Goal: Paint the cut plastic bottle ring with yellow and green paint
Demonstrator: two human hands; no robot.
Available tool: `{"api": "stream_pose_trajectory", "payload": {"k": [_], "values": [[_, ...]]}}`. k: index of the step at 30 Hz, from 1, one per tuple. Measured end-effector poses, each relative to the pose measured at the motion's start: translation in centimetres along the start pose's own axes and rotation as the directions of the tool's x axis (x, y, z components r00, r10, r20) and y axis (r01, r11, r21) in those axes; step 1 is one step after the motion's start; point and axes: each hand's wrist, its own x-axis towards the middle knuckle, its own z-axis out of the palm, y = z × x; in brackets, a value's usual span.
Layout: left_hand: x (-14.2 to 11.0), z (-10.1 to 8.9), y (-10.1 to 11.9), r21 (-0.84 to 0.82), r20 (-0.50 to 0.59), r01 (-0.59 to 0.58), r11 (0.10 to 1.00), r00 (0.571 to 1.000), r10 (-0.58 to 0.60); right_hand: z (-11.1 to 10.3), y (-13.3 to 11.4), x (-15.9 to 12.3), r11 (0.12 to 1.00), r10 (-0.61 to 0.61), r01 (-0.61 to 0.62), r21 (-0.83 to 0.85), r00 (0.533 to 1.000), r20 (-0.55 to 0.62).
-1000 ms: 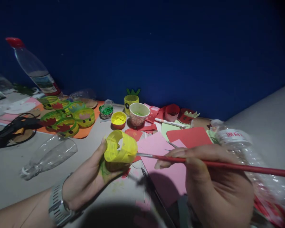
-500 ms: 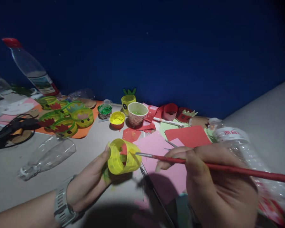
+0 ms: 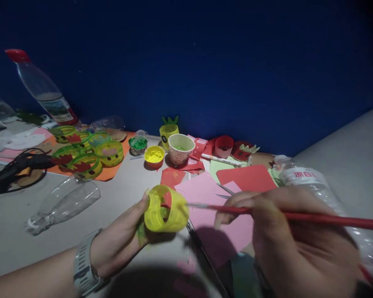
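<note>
My left hand (image 3: 124,231) is closed around a yellow-painted plastic cup (image 3: 177,211), tilted with its opening toward me; a red patch shows inside. In my right hand (image 3: 298,240) is a paintbrush (image 3: 236,210) with a red handle, its bristles at the cup's right side. The brush tip is blurred. Beyond the cup stand a small tub of yellow paint (image 3: 154,156), a tub of green paint (image 3: 138,145) and a patterned paper cup (image 3: 180,150) with greenish liquid.
Several green-yellow rings with faces lie on orange paper (image 3: 112,171) at left. A cut clear bottle (image 3: 71,203) lies in front of them. Scissors (image 3: 225,189) rest on pink paper (image 3: 202,186). Right of it are red paper (image 3: 248,178) and a large clear bottle (image 3: 307,176).
The yellow cup and my left hand have shifted slightly right and down. My right hand with the paintbrush has also moved right, the brush staying beside the cup.
</note>
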Motion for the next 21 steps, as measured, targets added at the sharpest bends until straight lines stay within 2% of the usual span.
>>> {"api": "stream_pose_trajectory", "payload": {"k": [3, 6, 11, 14, 21], "values": [[-0.2, 0.2, -0.2, 0.007, 0.040, -0.017, 1.000, 0.999, 0.017, -0.3, 0.3, 0.7, 1.000, 0.007, -0.005, 0.018, 0.993, -0.115], [-0.1, 0.1, -0.2, 0.009, 0.035, 0.009, 1.000, 0.999, -0.010, 0.0, 0.3, 1.1, 0.997, 0.062, -0.053, 0.065, 0.987, -0.146], [0.1, -0.2, 0.1, -0.034, -0.026, 0.013, 0.999, 1.000, -0.014, 1.0, -0.3, 1.6, 0.996, 0.069, -0.064, 0.059, 0.993, -0.096], [0.2, -0.1, 0.2, -0.001, -0.035, 0.010, 1.000, 0.999, -0.010, 1.0, -0.5, 1.3, 0.998, 0.056, -0.054, 0.036, 0.996, -0.065], [0.2, 0.2, -0.1, -0.002, 0.038, 0.009, 1.000, 0.999, -0.009, -1.0, 0.0, 0.2, 0.991, -0.066, 0.073, -0.108, 0.995, 0.070]]}}
